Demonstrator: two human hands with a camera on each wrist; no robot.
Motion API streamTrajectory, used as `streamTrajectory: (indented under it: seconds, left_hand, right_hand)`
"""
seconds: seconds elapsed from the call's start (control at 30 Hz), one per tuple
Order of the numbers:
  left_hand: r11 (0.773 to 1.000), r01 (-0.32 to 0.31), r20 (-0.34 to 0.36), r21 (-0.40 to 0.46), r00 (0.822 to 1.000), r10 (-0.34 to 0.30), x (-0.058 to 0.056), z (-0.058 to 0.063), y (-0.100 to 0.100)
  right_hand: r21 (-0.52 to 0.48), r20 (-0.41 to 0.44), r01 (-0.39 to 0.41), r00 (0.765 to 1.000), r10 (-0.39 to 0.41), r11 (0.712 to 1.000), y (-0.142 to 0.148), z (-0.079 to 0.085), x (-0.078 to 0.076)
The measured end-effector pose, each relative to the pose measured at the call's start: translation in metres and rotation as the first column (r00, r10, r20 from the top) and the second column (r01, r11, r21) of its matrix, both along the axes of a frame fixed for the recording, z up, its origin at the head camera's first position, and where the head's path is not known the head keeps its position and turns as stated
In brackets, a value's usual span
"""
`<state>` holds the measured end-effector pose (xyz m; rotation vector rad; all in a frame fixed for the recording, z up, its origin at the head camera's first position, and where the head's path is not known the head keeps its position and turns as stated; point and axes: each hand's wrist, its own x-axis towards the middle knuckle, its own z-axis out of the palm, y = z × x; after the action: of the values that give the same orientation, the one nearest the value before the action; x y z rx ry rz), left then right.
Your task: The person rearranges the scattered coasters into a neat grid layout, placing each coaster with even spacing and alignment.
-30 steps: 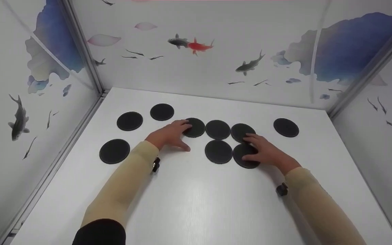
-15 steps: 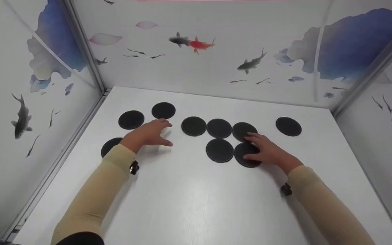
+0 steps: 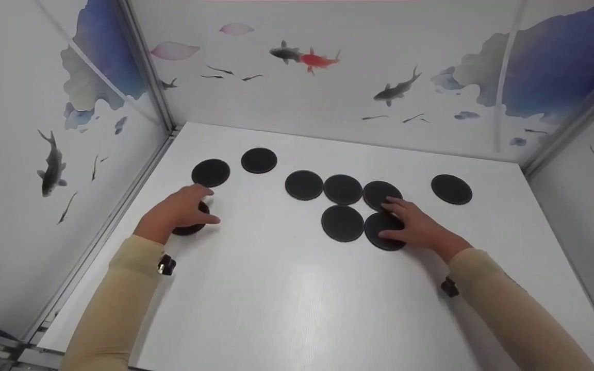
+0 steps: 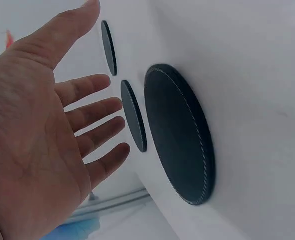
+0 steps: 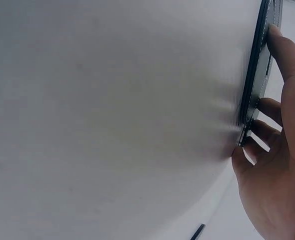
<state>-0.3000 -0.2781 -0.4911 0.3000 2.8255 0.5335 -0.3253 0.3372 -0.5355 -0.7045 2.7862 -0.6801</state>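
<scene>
Several round black coasters lie flat on the white table (image 3: 276,299). Above the leftmost coaster (image 3: 190,230) is my left hand (image 3: 176,212), fingers spread, partly hiding it. The left wrist view has that stitched coaster (image 4: 180,135) apart from the fingers, with nothing in the palm. On the right, my right hand (image 3: 418,228) rests on the lower right coaster (image 3: 379,242) with the thumb, while its fingertips touch the upper right coaster (image 3: 379,193). Both belong to a touching group with the upper middle coaster (image 3: 343,189), upper left coaster (image 3: 304,185) and lower middle coaster (image 3: 342,223).
Two loose coasters lie at the back left: one nearer (image 3: 211,172), one farther (image 3: 259,160). A single coaster (image 3: 451,189) sits at the back right. White panels with printed fish enclose the table; a metal post (image 3: 147,67) stands at the left corner.
My left hand has left the upper left coaster of the group and moved left, over the leftmost coaster. The right hand stays on its coasters; the head view shifts slightly.
</scene>
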Motion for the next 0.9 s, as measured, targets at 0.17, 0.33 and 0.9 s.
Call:
streamTrajectory:
  seconds: [0.17, 0.33, 0.9]
  left_hand:
    - [0.999, -0.048, -0.031, -0.008, 0.998, 0.048, 0.016, -0.007, -0.030]
    - [0.995, -0.104, -0.040, -0.001, 0.994, 0.104, 0.026, -0.016, -0.042]
    - [0.995, -0.088, -0.070, -0.052, 0.994, 0.084, 0.023, -0.028, -0.040]
  right_hand:
    - [-0.005, -0.017, -0.004, 1.000, 0.004, 1.000, -0.001, 0.000, -0.001]
    - [-0.013, -0.010, -0.003, 1.000, 0.003, 1.000, -0.001, -0.001, -0.002]
    - [0.011, 0.039, 0.025, 0.999, -0.026, 1.000, 0.003, -0.005, 0.000]
